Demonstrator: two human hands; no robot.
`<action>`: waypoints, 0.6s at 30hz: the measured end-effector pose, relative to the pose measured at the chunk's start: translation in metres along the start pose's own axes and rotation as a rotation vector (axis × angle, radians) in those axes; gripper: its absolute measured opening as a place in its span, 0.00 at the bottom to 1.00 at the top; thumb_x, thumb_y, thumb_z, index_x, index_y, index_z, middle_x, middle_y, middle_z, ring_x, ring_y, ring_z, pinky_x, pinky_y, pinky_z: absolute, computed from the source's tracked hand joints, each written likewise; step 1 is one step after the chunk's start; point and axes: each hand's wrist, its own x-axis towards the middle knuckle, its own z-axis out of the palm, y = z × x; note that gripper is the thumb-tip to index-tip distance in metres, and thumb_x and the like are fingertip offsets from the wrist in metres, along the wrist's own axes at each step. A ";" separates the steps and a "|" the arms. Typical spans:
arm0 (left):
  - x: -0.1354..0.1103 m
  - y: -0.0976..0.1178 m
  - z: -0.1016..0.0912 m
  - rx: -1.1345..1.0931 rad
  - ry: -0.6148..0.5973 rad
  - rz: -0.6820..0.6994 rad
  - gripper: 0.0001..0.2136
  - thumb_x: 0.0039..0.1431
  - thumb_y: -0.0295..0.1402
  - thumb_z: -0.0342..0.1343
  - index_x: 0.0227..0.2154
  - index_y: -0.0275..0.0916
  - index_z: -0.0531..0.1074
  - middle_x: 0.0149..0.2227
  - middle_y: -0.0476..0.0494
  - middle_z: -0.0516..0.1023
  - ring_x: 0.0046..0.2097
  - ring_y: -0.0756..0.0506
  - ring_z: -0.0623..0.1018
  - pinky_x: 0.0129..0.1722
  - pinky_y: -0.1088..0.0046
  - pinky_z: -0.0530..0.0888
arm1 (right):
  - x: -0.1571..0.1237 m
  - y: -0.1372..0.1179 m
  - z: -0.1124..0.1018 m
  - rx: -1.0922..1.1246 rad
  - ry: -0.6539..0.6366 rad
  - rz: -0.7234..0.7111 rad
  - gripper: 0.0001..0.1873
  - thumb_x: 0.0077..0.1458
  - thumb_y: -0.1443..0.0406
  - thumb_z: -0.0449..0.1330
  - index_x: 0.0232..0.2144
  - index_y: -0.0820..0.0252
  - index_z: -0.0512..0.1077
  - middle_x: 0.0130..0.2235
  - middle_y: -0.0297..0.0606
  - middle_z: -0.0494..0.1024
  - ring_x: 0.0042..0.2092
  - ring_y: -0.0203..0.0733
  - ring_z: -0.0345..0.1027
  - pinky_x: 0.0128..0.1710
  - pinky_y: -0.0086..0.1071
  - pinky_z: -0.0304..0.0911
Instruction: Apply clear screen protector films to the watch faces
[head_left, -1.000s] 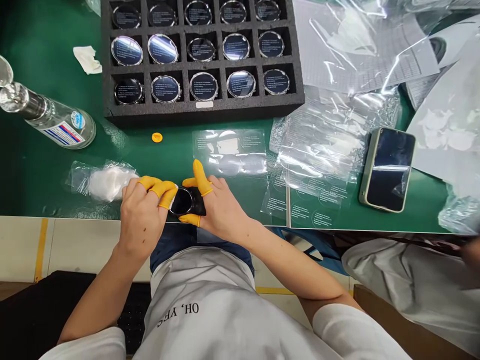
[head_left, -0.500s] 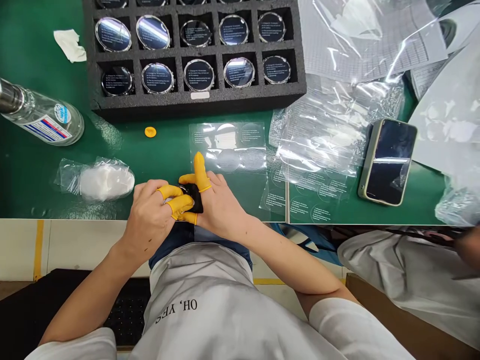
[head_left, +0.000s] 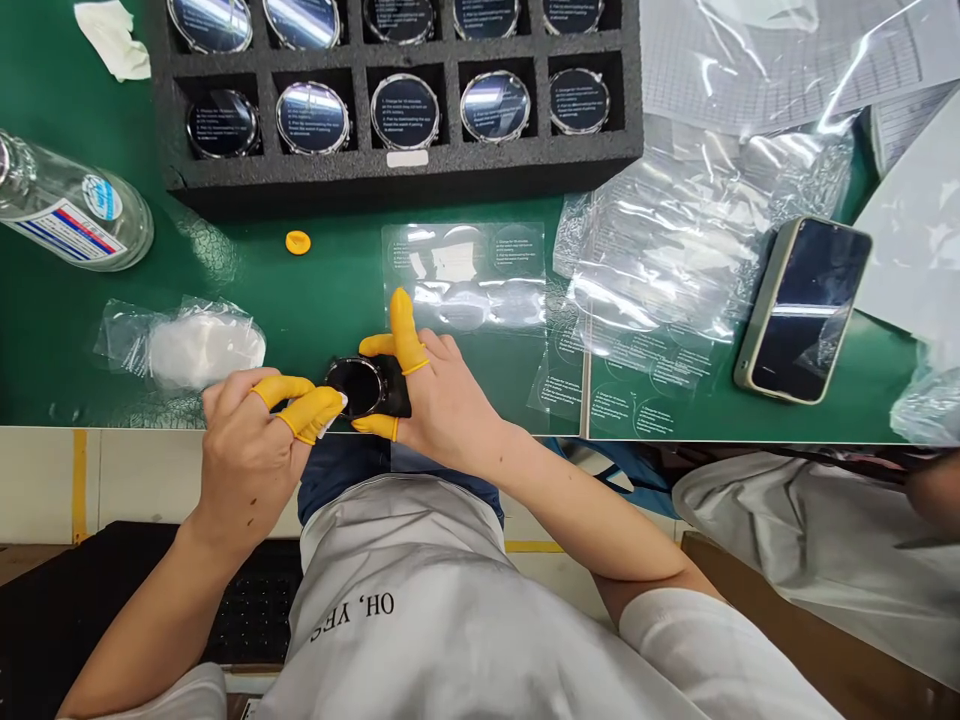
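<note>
My right hand (head_left: 439, 405), with yellow finger cots on its fingertips, grips a round watch (head_left: 357, 386) at the table's front edge. The watch has a silver rim, a bare dark screen facing up and a black strap or base toward my palm. My left hand (head_left: 259, 430), also in yellow finger cots, pinches a small white wipe (head_left: 328, 414) at the left rim of the watch. Most of the wipe is hidden by the fingers. A clear sheet of round printed films (head_left: 465, 278) lies just beyond my right hand.
A black foam tray (head_left: 405, 180) of watches stands at the back. Left are a glass bottle (head_left: 82, 215), a bagged white pad (head_left: 202, 348) and a loose yellow finger cot (head_left: 298, 242). Right lie plastic sheets (head_left: 667, 270) and a phone (head_left: 806, 310). Another person's sleeve (head_left: 810, 540) shows lower right.
My left hand has drawn back to the left from over the watch, uncovering its dark screen and showing the white wipe. My right hand still holds the watch. The view has shifted slightly.
</note>
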 end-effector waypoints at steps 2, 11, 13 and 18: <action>0.003 -0.002 -0.001 0.033 0.009 0.016 0.06 0.65 0.31 0.59 0.37 0.50 0.79 0.38 0.46 0.81 0.47 0.40 0.78 0.44 0.58 0.71 | 0.000 0.000 0.000 0.007 -0.006 0.002 0.49 0.65 0.46 0.56 0.74 0.63 0.37 0.56 0.49 0.76 0.51 0.54 0.65 0.48 0.46 0.62; 0.021 -0.009 0.002 0.067 0.019 0.037 0.06 0.66 0.31 0.57 0.36 0.48 0.78 0.38 0.46 0.80 0.46 0.41 0.77 0.44 0.58 0.70 | 0.000 0.002 0.002 0.000 0.017 -0.021 0.51 0.66 0.46 0.56 0.73 0.63 0.34 0.55 0.48 0.76 0.51 0.53 0.65 0.47 0.45 0.62; 0.024 -0.009 0.003 0.058 -0.002 0.011 0.06 0.67 0.32 0.57 0.36 0.49 0.78 0.39 0.46 0.80 0.46 0.41 0.77 0.46 0.57 0.69 | 0.000 0.002 0.002 -0.008 0.009 -0.017 0.50 0.66 0.45 0.55 0.73 0.63 0.35 0.55 0.48 0.76 0.51 0.53 0.66 0.47 0.45 0.63; 0.036 -0.007 0.006 0.017 -0.056 -0.026 0.09 0.68 0.33 0.54 0.34 0.48 0.78 0.38 0.45 0.80 0.47 0.40 0.77 0.46 0.55 0.69 | -0.001 0.001 0.002 -0.007 0.045 -0.039 0.50 0.67 0.47 0.55 0.73 0.64 0.32 0.56 0.48 0.76 0.50 0.52 0.66 0.47 0.45 0.63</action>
